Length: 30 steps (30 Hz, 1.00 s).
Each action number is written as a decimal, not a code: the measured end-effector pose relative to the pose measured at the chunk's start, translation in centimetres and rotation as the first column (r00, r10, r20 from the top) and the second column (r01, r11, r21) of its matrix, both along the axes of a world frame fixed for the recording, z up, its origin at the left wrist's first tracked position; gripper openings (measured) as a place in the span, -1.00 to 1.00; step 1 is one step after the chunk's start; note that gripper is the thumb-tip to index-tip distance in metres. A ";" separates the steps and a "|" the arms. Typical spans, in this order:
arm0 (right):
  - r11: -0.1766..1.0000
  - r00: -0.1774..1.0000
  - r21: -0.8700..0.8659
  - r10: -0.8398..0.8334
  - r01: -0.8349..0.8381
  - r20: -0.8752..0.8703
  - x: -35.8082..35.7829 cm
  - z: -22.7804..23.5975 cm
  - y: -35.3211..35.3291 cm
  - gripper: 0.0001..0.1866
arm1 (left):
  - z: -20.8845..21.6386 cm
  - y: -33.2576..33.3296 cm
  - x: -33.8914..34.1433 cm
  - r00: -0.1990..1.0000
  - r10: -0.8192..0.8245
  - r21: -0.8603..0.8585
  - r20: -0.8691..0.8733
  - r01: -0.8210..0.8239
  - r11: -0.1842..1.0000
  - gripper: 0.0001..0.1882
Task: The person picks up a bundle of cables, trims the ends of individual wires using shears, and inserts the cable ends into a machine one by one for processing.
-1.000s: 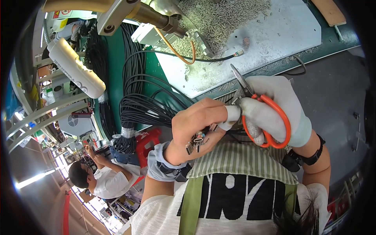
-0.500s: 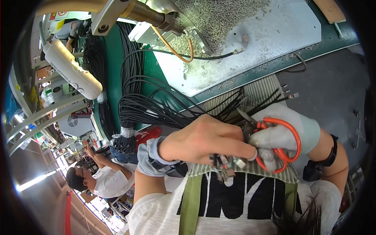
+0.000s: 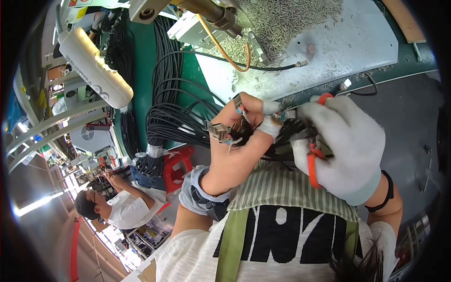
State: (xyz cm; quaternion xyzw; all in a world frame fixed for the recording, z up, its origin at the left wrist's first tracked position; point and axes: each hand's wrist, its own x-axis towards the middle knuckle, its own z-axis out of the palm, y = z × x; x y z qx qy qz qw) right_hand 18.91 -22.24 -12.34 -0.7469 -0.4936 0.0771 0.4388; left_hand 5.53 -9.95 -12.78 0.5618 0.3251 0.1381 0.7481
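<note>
My left hand (image 3: 232,162) is turned palm up and closed around several black cables (image 3: 176,124) with metal connector ends (image 3: 220,133) sticking out past the palm. Its covered thumb and forefinger tips press together at a small connector (image 3: 287,114). Just to the right, my gloved right hand (image 3: 350,141) keeps red-handled scissors (image 3: 313,170) hooked on its fingers. The scissor blades are mostly hidden by the glove and the dark cables between both hands. Another cable end (image 3: 345,84) with a light connector lies above the right hand, by the table edge.
Beyond my hands, a white board (image 3: 347,47) on the green table carries a heap of small metal pieces (image 3: 296,23). A metal machine head (image 3: 211,14) overhangs it. A lamp (image 3: 96,68) hangs at left. A red stool (image 3: 177,167) and a seated person (image 3: 129,202) are lower left.
My left hand has rolled from knuckles up to palm up, bringing the connectors to its left side. The right hand has turned over the cables, scissors still on it.
</note>
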 end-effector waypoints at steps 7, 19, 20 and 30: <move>0.975 0.987 -0.150 0.160 -0.162 -0.024 -0.8 -1.4 -1.9 -0.84 | -0.5 -1.3 0.8 0.999 0.004 0.323 -0.043 0.010 0.946 -0.77; 0.966 0.847 -0.100 0.154 -0.236 -0.508 -0.4 -0.9 -2.6 -0.83 | -0.7 -0.8 0.4 0.965 -0.263 0.713 0.022 0.169 0.681 -0.75; 0.967 0.847 -0.099 0.152 -0.233 -0.509 -0.2 -1.0 -2.4 -0.83 | -0.8 -0.6 0.2 0.970 -0.240 0.584 0.034 0.175 0.792 -0.75; 0.979 0.967 -0.077 0.169 -0.186 -0.192 -0.1 -1.9 -1.7 -0.86 | -1.0 0.5 -0.5 0.960 -0.281 0.574 -0.003 0.231 0.786 -0.74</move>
